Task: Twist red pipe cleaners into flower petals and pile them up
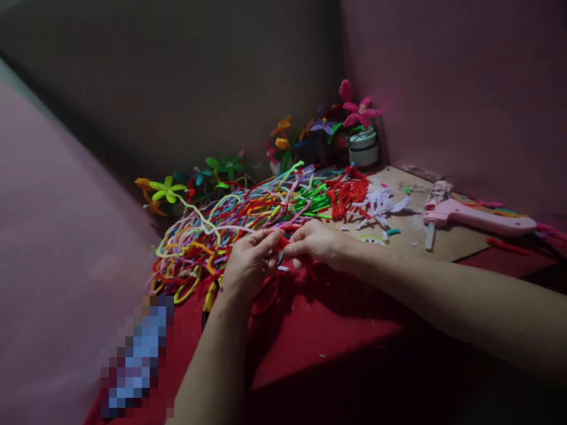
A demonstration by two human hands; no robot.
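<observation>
My left hand point(250, 255) is closed, with its thumb and fingers pinching a red pipe cleaner point(283, 241). From the right, my right hand point(318, 243) meets it and grips the same red piece, fingers bent together. Part of the piece is hidden by my fingers. A small dark tip and a whitish bit show just below my fingertips, too small to name. Behind both hands spreads a tangled heap of coloured pipe cleaners point(248, 215). Red pipe-cleaner pieces point(349, 193) and white pipe-cleaner pieces point(384, 203) lie beyond my right hand.
A pink glue gun point(485, 217) lies on the board point(447, 245) at right. Pipe-cleaner flowers point(166, 189) and a lidded pale container point(364, 154) stand at the back against the walls. Red cloth point(305, 348) covers the table. A blurred-out blue item point(142, 357) lies front left.
</observation>
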